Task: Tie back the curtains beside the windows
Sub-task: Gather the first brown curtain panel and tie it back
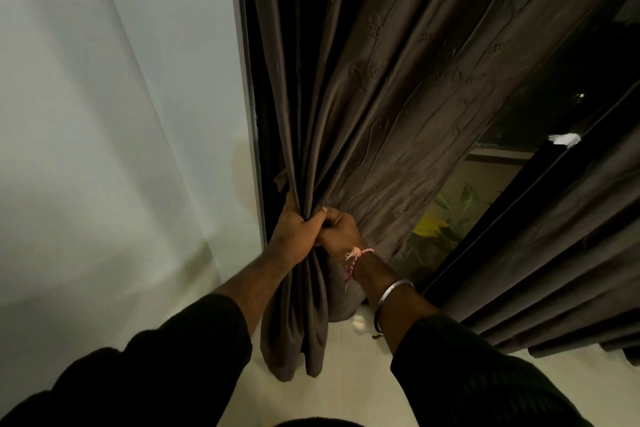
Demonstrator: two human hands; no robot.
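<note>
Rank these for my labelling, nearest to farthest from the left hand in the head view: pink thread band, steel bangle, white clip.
From the left hand:
1. Pink thread band, on the right wrist, just beside it.
2. Steel bangle, lower on that forearm.
3. White clip, far right by the window.

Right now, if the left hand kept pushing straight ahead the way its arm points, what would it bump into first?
The left hand already grips the gathered brown curtain. Straight on lies the dark gap beside the window frame; likely that frame edge or whatever is behind the fabric, though depth is unclear.

white wall (121, 114) tight left of gathered brown curtain (381, 97), second curtain (571, 236) right, bare window glass (485, 191) between
</note>
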